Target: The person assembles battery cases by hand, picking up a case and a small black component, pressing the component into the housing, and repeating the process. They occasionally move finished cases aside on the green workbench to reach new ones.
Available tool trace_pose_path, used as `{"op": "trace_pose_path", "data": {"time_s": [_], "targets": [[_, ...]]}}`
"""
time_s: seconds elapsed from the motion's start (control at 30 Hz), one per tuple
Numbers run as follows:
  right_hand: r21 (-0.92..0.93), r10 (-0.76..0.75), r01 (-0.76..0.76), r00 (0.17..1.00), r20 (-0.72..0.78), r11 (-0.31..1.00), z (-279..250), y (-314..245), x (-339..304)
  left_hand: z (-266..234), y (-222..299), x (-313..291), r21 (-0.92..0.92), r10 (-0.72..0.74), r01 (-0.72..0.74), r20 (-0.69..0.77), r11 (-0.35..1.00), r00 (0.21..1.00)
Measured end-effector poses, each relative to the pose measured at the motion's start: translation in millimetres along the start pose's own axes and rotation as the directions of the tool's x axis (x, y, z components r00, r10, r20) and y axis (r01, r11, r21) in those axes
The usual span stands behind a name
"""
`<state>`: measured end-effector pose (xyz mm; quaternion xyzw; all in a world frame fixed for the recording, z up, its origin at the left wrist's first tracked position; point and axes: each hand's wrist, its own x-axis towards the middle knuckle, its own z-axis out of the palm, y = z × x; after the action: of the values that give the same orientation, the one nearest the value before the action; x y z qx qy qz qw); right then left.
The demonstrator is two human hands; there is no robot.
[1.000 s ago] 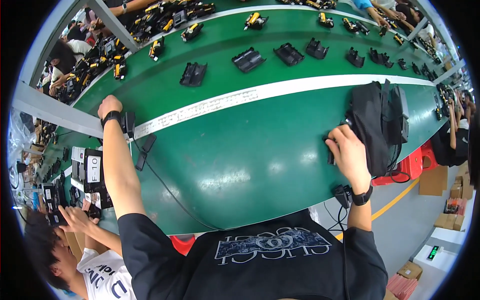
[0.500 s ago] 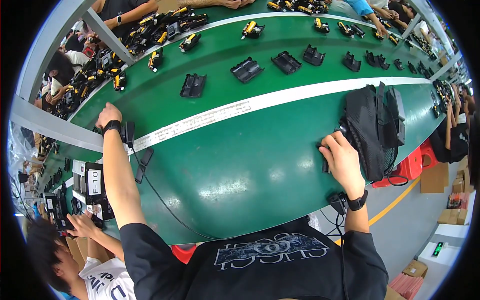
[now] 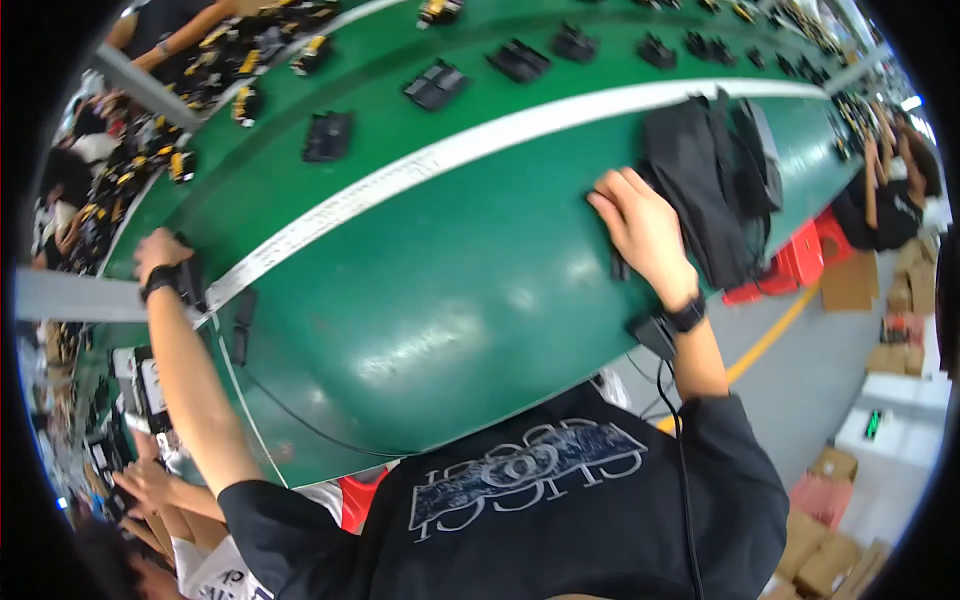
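Note:
My left hand reaches over the left end of the green belt, its fingers curled. A dark shape lies beside it, and blur hides what the fingers hold, if anything. My right hand rests at the right of the green table, fingers bent over a dark elongated piece that shows at the palm's edge. Just right of this hand lies a black mesh bag. Each wrist wears a black band, with a black boxy device beside it. A slim black part lies on the table near my left forearm.
Several black plastic casings lie along the belt beyond the white rail. Yellow-and-black parts lie farther back. A grey frame post stands at the left. A co-worker's hand is at lower left. Red stools stand at right.
The whole view has shifted, so most things sit farther left and higher. My left hand has drawn slightly nearer the white rail. My right hand stays beside the mesh bag.

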<state>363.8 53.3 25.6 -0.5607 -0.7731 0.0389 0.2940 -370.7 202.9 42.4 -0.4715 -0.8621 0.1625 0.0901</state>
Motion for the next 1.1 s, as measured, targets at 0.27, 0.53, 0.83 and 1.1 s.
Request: {"op": "trace_pose_path", "data": {"time_s": [0.27, 0.53, 0.83, 1.1], "targets": [[0.13, -0.042, 0.056, 0.993, -0.107, 0.99, 48, 13, 34, -90, 104, -93, -0.075, 0.03, -0.052, -0.272, 0.996, 0.962], [0.207, -0.178, 0.156, 0.98, 0.093, 0.966, 36, -33, 38, -102, 253, -306, -0.179, 0.612, -0.726, -0.428, 0.664, 0.665], [0.187, -0.304, 0.259, 0.911, 0.28, 0.948, 48, -40, 23, -101, 208, -345, -0.646, 0.743, -0.743, -0.408, 0.175, 0.53], [0.081, -0.25, 0.238, 0.886, 0.391, 0.968, 38, -50, 24, -64, 201, -350, -0.439, 0.681, -0.898, -0.651, 0.02, 0.334]]}}
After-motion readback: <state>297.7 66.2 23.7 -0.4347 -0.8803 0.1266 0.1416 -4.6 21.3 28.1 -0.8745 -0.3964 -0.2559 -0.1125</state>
